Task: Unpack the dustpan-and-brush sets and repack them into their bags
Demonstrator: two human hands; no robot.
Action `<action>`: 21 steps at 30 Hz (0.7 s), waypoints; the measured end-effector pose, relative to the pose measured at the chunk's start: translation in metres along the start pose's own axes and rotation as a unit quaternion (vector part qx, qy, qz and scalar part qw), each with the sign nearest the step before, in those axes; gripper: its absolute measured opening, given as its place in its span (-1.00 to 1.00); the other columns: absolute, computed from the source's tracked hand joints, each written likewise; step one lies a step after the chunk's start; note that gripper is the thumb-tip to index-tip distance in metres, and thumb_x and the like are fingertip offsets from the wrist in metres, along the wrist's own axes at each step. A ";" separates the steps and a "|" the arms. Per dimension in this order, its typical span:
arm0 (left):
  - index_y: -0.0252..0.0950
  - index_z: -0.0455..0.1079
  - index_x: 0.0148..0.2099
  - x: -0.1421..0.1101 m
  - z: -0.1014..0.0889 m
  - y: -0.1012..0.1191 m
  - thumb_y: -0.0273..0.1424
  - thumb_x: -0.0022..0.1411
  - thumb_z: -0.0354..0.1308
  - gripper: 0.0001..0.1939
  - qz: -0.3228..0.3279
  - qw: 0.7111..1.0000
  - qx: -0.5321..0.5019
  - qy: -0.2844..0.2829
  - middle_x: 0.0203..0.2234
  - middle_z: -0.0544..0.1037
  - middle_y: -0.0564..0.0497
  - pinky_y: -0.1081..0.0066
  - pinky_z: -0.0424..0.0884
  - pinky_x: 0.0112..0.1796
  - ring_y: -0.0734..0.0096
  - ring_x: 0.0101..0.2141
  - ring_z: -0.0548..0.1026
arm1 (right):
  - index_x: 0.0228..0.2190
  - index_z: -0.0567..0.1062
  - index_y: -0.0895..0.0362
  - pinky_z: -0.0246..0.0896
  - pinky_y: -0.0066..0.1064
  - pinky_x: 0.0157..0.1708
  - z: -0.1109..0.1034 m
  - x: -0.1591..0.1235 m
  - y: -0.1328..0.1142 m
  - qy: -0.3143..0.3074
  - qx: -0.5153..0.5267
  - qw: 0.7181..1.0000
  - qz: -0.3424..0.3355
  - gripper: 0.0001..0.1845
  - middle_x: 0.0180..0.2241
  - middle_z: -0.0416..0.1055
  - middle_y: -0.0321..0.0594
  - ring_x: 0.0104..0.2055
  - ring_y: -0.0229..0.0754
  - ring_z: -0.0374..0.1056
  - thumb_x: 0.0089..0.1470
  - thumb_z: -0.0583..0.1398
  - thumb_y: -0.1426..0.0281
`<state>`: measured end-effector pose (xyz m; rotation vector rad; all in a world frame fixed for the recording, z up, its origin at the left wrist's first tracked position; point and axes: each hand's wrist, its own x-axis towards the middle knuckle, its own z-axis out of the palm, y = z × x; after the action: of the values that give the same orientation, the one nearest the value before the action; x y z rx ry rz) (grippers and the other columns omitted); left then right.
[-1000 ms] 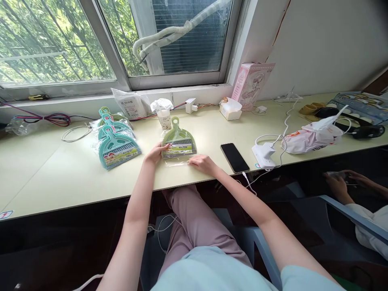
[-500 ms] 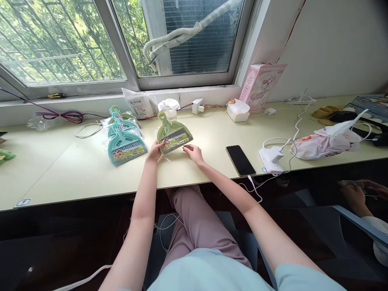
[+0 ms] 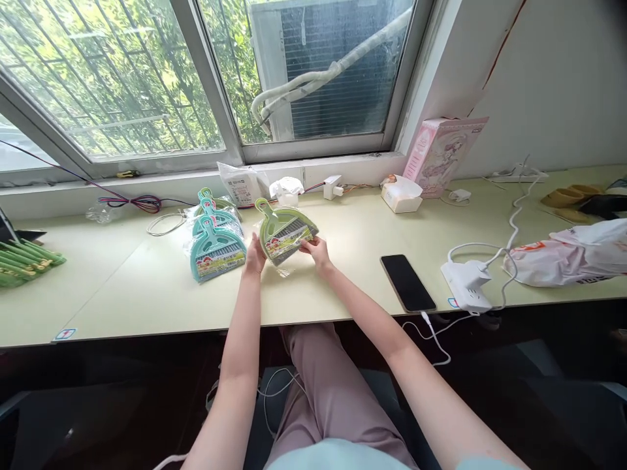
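Note:
A green mini dustpan-and-brush set in a clear plastic bag is lifted off the pale desk, tilted with its handle up and left. My left hand grips its lower left edge and my right hand grips its lower right edge. Just to the left lies a pile of teal dustpan sets in clear bags, close beside my left hand.
A black phone on a cable and a white power adapter lie to the right, then a white plastic bag. Green items sit at the far left. A pink box, tissue box and cables line the window sill.
Both hands have lifted the green dustpan set from flat on the desk and tilted it up. The view has swung left, so the other person at the right is gone.

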<state>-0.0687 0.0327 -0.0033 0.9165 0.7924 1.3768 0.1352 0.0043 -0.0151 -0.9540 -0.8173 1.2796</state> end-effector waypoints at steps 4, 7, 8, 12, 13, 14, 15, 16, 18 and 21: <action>-0.24 0.41 0.15 0.009 -0.007 0.000 -0.23 0.39 0.01 -0.62 0.034 0.994 0.016 0.102 -0.03 0.58 -0.07 0.41 0.49 -0.12 0.31 -0.01 0.52 | -0.43 0.50 0.14 0.59 -0.22 -0.23 -0.006 0.002 -0.005 -0.026 -0.037 0.999 0.006 -0.68 -0.46 0.56 -0.29 -0.39 -0.18 0.53 -0.23 0.48 0.37; -0.25 0.38 0.18 0.013 -0.011 -0.002 -0.30 0.42 -0.06 -0.62 0.072 0.982 0.013 0.172 0.03 0.54 -0.09 0.40 0.45 -0.02 0.33 0.08 0.47 | -0.43 0.53 0.15 0.59 -0.26 -0.31 -0.009 0.002 -0.009 -0.055 -0.066 0.996 0.029 -0.72 -0.46 0.56 -0.28 -0.41 -0.19 0.52 -0.22 0.47 0.43; -0.25 0.35 0.20 0.013 -0.012 -0.001 -0.30 0.44 -0.10 -0.61 0.089 0.978 0.012 0.189 0.06 0.53 -0.10 0.38 0.43 0.01 0.33 0.09 0.46 | -0.43 0.53 0.15 0.58 -0.27 -0.33 -0.010 0.002 -0.011 -0.063 -0.079 0.994 0.037 -0.73 -0.46 0.56 -0.26 -0.42 -0.19 0.51 -0.21 0.47 0.43; -0.34 0.23 0.26 0.008 -0.014 0.007 -0.26 0.48 -0.24 -0.54 0.164 0.951 0.025 0.260 0.14 0.44 -0.22 0.34 0.40 0.06 0.35 0.06 0.48 | -0.44 0.52 0.17 0.50 -0.41 -0.51 -0.022 0.002 -0.023 -0.062 -0.106 0.990 0.063 -0.69 -0.47 0.56 -0.22 -0.47 -0.21 0.48 -0.27 0.49 0.41; -0.38 0.20 0.27 0.006 -0.014 0.010 -0.23 0.48 -0.23 -0.52 0.179 0.940 0.037 0.289 0.15 0.42 -0.26 0.34 0.40 0.06 0.35 0.06 0.48 | -0.45 0.52 0.17 0.46 -0.46 -0.56 -0.026 0.002 -0.026 -0.049 -0.099 0.992 0.064 -0.67 -0.47 0.56 -0.22 -0.49 -0.24 0.47 -0.29 0.50 0.42; -0.42 0.18 0.26 0.005 -0.014 0.012 -0.21 0.48 -0.20 -0.51 0.191 0.926 0.049 0.322 0.15 0.40 -0.31 0.34 0.39 0.06 0.35 0.04 0.49 | -0.45 0.52 0.17 0.42 -0.49 -0.59 -0.030 0.002 -0.030 -0.034 -0.087 0.994 0.062 -0.66 -0.48 0.55 -0.24 -0.50 -0.26 0.46 -0.31 0.50 0.44; -0.46 0.17 0.25 0.005 -0.014 0.013 -0.20 0.48 -0.18 -0.50 0.200 0.912 0.058 0.353 0.14 0.39 -0.35 0.34 0.39 0.06 0.35 0.02 0.50 | -0.45 0.51 0.17 0.39 -0.52 -0.61 -0.033 0.003 -0.033 -0.014 -0.071 0.996 0.058 -0.66 -0.49 0.55 -0.25 -0.51 -0.28 0.44 -0.32 0.50 0.44; -0.50 0.16 0.24 0.005 -0.013 0.014 -0.19 0.48 -0.20 -0.49 0.208 0.899 0.062 0.380 0.12 0.40 -0.39 0.33 0.40 0.04 0.36 -0.01 0.51 | -0.45 0.51 0.16 0.38 -0.53 -0.60 -0.037 0.004 -0.035 0.006 -0.050 0.998 0.049 -0.66 -0.48 0.55 -0.26 -0.51 -0.29 0.43 -0.31 0.50 0.45; -0.56 0.16 0.19 0.006 -0.011 0.013 -0.20 0.50 -0.33 -0.46 0.229 0.880 0.060 0.412 0.01 0.46 -0.42 0.30 0.44 0.00 0.40 -0.11 0.55 | -0.44 0.50 0.15 0.36 -0.55 -0.57 -0.042 0.005 -0.040 0.043 0.005 0.999 0.022 -0.69 -0.44 0.55 -0.28 -0.49 -0.32 0.43 -0.26 0.47 0.43; -0.58 0.17 0.14 0.010 -0.006 0.009 -0.26 0.49 -0.48 -0.43 0.248 0.870 0.085 0.418 -0.12 0.52 -0.41 0.29 0.48 -0.08 0.43 -0.25 0.58 | -0.39 0.48 0.10 0.36 -0.57 -0.47 -0.048 0.006 -0.043 0.077 0.102 0.992 -0.021 -0.74 -0.37 0.54 -0.34 -0.42 -0.36 0.44 -0.16 0.41 0.38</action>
<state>-0.0777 0.0428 0.0030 0.6492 1.4076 2.2468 0.1968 0.0031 0.0047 -0.8554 -0.5727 1.2125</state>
